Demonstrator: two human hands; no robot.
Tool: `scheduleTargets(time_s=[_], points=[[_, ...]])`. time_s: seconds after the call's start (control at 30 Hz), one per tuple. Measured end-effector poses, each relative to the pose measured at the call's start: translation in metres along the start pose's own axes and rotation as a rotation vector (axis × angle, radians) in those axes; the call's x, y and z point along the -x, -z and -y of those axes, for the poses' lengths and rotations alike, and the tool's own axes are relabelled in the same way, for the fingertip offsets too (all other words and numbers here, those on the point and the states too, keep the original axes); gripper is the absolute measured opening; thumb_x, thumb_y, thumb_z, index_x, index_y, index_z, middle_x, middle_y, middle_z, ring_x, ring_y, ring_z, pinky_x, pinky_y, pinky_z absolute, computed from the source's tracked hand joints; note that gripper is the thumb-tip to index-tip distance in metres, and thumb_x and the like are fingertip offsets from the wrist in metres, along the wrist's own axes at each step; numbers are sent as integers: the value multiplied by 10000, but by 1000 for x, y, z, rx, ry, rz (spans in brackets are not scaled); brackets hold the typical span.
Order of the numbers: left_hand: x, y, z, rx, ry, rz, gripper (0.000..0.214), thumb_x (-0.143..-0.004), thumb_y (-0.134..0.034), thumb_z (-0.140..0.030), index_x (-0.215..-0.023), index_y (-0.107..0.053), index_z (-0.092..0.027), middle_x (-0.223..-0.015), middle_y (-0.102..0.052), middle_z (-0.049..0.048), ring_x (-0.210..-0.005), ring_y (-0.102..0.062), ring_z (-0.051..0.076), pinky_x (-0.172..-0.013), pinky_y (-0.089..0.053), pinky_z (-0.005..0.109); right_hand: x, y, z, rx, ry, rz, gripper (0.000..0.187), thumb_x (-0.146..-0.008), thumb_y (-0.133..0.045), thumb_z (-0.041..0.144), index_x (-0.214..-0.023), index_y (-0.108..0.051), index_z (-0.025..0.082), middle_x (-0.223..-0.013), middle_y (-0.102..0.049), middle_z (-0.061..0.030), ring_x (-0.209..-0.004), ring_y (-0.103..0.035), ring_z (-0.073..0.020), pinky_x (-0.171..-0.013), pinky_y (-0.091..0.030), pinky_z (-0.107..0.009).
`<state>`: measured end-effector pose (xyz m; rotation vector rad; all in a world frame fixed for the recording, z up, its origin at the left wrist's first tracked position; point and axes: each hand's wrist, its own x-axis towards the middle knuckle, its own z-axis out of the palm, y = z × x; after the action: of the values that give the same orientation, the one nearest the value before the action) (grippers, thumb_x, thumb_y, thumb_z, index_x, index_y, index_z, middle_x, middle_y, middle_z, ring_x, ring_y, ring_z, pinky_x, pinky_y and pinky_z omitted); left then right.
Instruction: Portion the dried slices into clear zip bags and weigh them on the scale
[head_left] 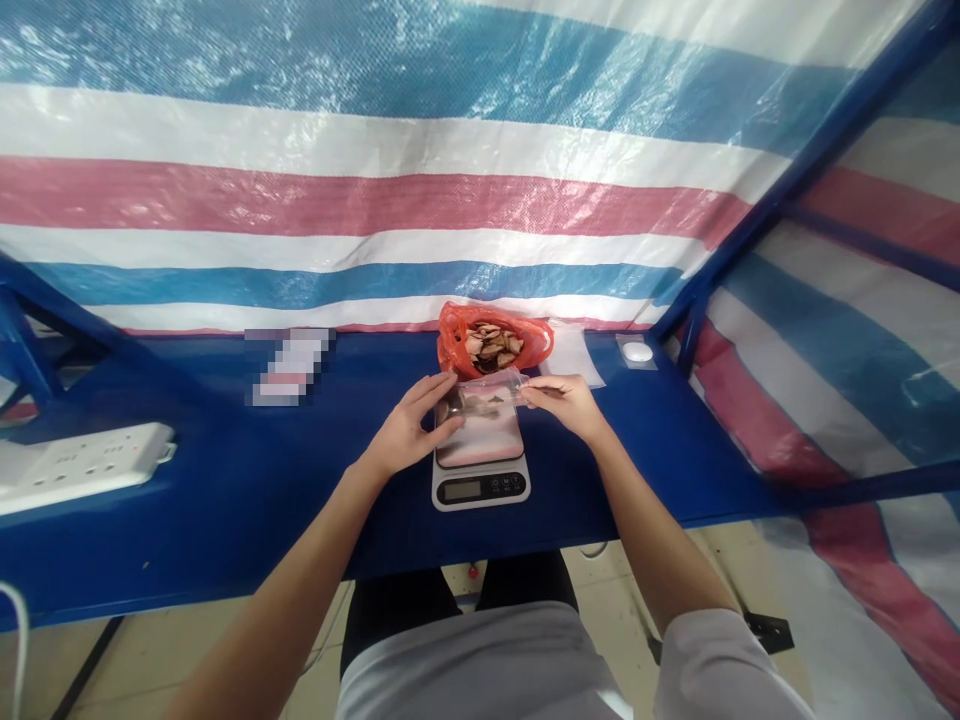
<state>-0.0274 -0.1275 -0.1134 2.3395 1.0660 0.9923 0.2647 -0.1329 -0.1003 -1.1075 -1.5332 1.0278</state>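
The left hand (409,425) lies with its fingers spread over a clear plastic bag (476,398), gripping it from the near side, while the right hand (562,403) pinches the bag's far end narrowly between thumb and fingers. The bag holds a few dried slices (472,403) and sits over the pink-topped platform of a digital kitchen scale (480,487); whether it touches the platform, I cannot tell. Just beyond stands an orange plastic carrier bag (491,340), open and filled with more slices. A white sheet of paper (572,355) lies beside it, and a white power strip (79,465) rests toward the left end of the blue worktop (225,500), before a striped tarpaulin wall (375,200).
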Motion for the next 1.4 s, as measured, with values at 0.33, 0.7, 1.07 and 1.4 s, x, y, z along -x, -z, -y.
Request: scheduleTargets(time_s=[0.33, 0.7, 1.07, 1.4], points=[[-5, -8, -6, -85, -53, 71, 646, -947, -564, -547, -1484, -523, -190, -1541, -512, 164, -1465, -447, 323, -1242, -278, 589, 17, 10, -11, -12, -65, 3, 371, -693, -830, 535, -809, -799, 184, -796, -790, -54, -662, -700, -167, -706, -608, -320], [9, 6, 12, -119, 58, -108, 592, -992, -468, -527, -1463, -536, -176, -1497, -564, 163, -1448, -469, 325, -1223, -302, 591, 25, 36, -15, 349, 42, -205, 356, -873, -673, 528, -956, -800, 206, -1032, -805, -78, -962, -755, -252, -877, -608, -394], [28, 5, 44, -448, 242, -14, 568, -928, -502, -525, -1412, -619, -251, -1512, -556, 122, -1448, -446, 397, -1202, -277, 641, 37, 15, -35, 1146, 123, -94, 372, -982, -557, 367, -1302, -695, 236, -1459, -616, -87, -1417, -506, -315, -1203, -350, -528], [25, 9, 14, -680, 354, 221, 597, -1004, -384, -474, -1535, -480, -219, -1641, -376, 99, -1532, -320, 344, -1257, -219, 538, 37, 10, -40, 1218, -65, 46, 501, -1036, -435, 416, -1510, -512, 275, -1627, -413, -60, -1523, -357, -298, -1241, -282, -551]])
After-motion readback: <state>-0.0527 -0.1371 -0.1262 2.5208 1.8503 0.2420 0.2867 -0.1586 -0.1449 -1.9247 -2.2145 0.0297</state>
